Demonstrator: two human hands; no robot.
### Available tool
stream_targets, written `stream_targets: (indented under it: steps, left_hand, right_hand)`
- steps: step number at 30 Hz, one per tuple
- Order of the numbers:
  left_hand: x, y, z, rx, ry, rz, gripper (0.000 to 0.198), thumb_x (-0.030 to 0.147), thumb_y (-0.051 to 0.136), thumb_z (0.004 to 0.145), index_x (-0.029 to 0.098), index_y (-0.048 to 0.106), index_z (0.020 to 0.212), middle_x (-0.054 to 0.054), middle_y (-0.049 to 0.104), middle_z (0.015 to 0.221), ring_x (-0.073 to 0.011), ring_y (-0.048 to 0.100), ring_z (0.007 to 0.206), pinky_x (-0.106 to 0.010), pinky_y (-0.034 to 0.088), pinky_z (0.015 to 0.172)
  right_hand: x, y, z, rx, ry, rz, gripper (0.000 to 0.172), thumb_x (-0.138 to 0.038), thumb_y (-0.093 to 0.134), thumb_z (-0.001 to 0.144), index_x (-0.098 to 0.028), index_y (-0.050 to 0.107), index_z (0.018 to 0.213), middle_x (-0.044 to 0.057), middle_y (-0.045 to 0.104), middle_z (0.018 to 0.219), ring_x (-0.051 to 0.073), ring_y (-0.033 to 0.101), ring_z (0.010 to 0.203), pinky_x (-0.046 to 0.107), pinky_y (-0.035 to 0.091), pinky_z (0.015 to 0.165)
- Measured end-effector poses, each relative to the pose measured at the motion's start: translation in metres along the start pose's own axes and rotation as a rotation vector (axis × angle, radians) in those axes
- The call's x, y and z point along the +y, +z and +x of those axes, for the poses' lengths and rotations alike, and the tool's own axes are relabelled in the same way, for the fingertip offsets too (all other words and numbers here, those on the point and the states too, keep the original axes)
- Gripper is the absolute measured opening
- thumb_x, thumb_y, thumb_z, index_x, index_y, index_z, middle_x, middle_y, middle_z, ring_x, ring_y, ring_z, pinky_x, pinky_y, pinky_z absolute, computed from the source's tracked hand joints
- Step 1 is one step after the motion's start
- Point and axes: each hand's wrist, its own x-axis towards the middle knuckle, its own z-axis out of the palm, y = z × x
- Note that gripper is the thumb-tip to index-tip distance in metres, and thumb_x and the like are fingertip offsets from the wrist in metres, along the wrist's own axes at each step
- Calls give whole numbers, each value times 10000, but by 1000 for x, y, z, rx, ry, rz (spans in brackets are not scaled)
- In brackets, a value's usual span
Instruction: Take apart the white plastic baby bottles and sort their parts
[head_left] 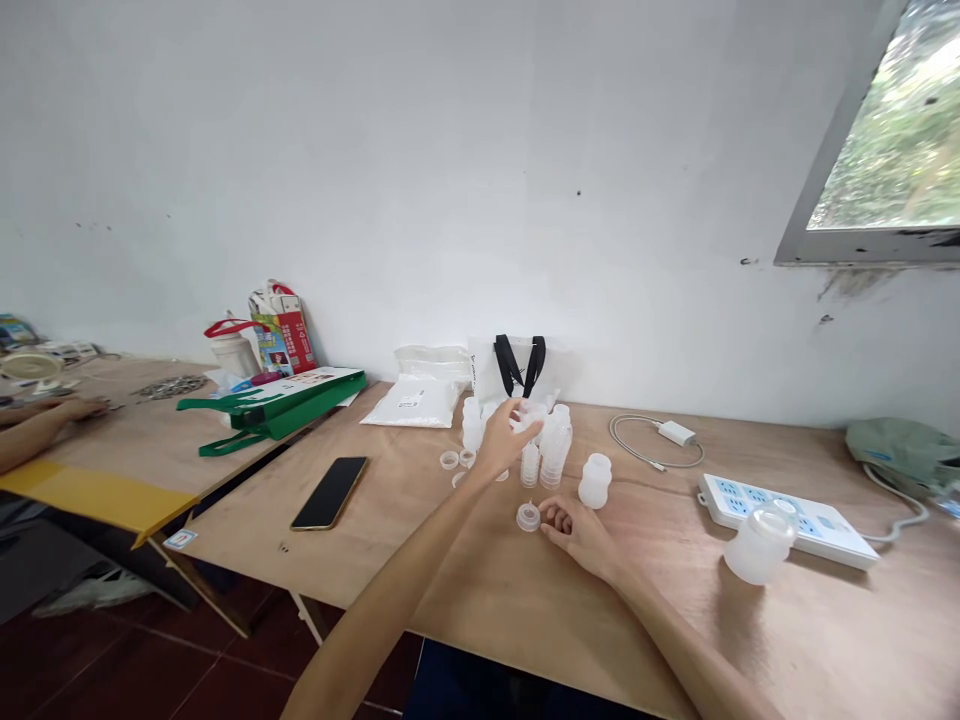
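Bottles of translucent plastic (555, 445) are clustered upright in front of the black-handled bag (519, 362), apparently gathered there so that both hands can reach them. Just before the bag, a cup-like translucent piece (531, 412) is pinched between the thumb and fingers of the left hand (501, 440), seemingly gripped at the side so it is kept clear of the bottles. Nearer the table's front edge than the bag, the right hand (576, 535) is rested low with its fingers loosely curled, beside a round ringed cap (528, 517); whether the cap is touched cannot be told. Small plastic rings (448, 460) are laid flat to the front left of the bag, probably for easy picking up. Farther left of it, a smartphone (330, 493) is placed apart, presumably out of the way.

The bag's lower part is hidden by the bottles and left hand, and the bottles overlap too much to be counted. Far to the bag's right, part of a power strip (832, 537) is covered by a frosted jar (760, 548). Far to its left, another person's forearms are cut off by the frame.
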Motion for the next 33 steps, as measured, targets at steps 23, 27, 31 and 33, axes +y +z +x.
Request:
stream_targets:
  steps: [23,27,31,33]
  left_hand:
    - [9,39,12,-288,-139,506,495,429,592,848,175,558,1271,-147,711,1076,-333,659,1049,-364,478,836]
    - [12,41,15,-317,-154,515,501,403,593,847,154,546,1279,-161,711,1071,-341,659,1043,-376,477,844]
    - [18,47,20,-366,-179,523,510,411,593,860,166,524,1301,-170,691,1156,-326,650,1073,-362,482,855]
    - [21,52,22,-402,-188,534,528,426,581,873,171,499,1328,-162,674,1198,-312,643,1094,-351,482,871]
  right_hand:
    - [0,-3,19,-95,103,-906,576,-32,404,913,-312,518,1403,110,706,1156,242,715,806,284,440,613]
    - [-4,2,24,-83,131,-943,502,-69,420,929,-254,560,1373,166,721,1100,298,727,832,330,482,646]
    - [-3,5,26,-59,171,-953,423,-113,413,957,-173,562,1349,206,716,1093,321,735,852,358,512,655]
    - [-2,6,27,-51,191,-949,389,-124,403,967,-128,569,1319,223,717,1080,325,737,869,365,524,673]
